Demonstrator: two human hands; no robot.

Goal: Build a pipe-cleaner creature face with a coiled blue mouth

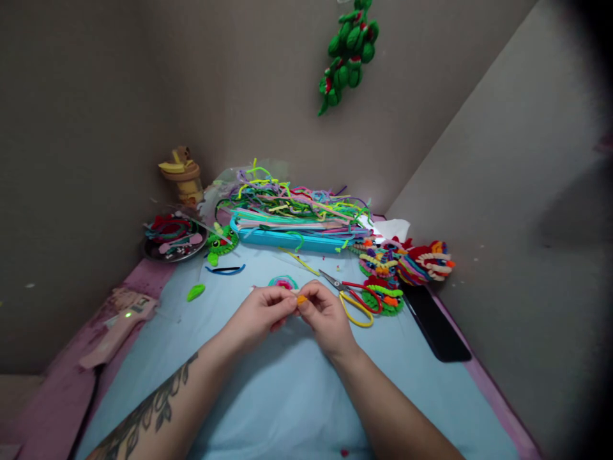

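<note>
Your right grip pinches a small orange piece between thumb and forefinger, and your left grip pinches it from the other side. The piece sits where the fingertips of both meet, above the middle of the counter. How much of it lies inside your fingers is hidden, and its full shape cannot be made out.

Directly behind your hands, a pink and teal coil shows only its upper part. The far end of the black phone is covered by the multicoloured bundles. The blue tray is largely buried under tangled fuzzy strips; single strips cannot be traced. The green hanging ornament is cut off at the top, and both your forearms leave view below.

On edges: the phone lies along the right border, and the pink device sits on the left one, its cord running down that side. The scissors lie just beyond your right hand, limiting movement there. Your widest working room lies nearer you, between the forearms; more lies between right forearm and phone.
</note>
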